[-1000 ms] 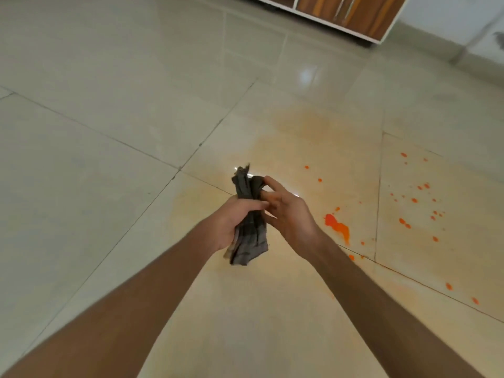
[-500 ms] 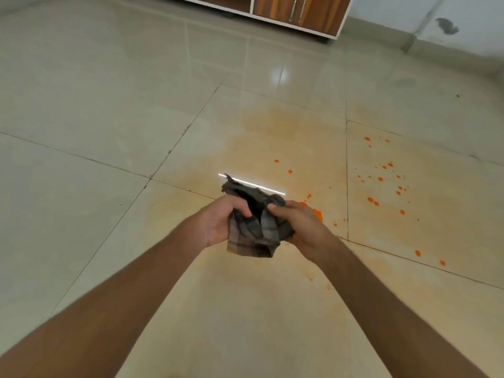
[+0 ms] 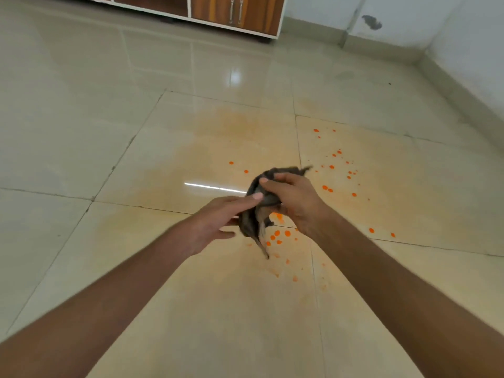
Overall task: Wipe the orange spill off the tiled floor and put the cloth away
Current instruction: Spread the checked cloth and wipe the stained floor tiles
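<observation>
Cloth [image 3: 259,211], dark and bunched, hangs in the air between both hands above the tiled floor [image 3: 81,132], with a loose tail trailing down toward the orange drops [image 3: 281,236] just below it. The right hand [image 3: 297,200] has its fingers curled over the top of the bundle and grips it, while the left hand [image 3: 218,222] pinches the near side between thumb and forefinger, its other fingers fairly spread. Scattered orange drops lie on the tile to the right, and a pale orange haze tints the tiles around them, so most of the wiping looks undone. One risk is that the dangling tail drags through the wet drops and streaks them wider before the cloth is pressed down properly. Another is that a wadded cloth meets the floor with little flat surface and smears rather than lifts. Drops sitting on the grout lines may soak in and stain. Beyond the spill stands a wooden cabinet [image 3: 234,12].
</observation>
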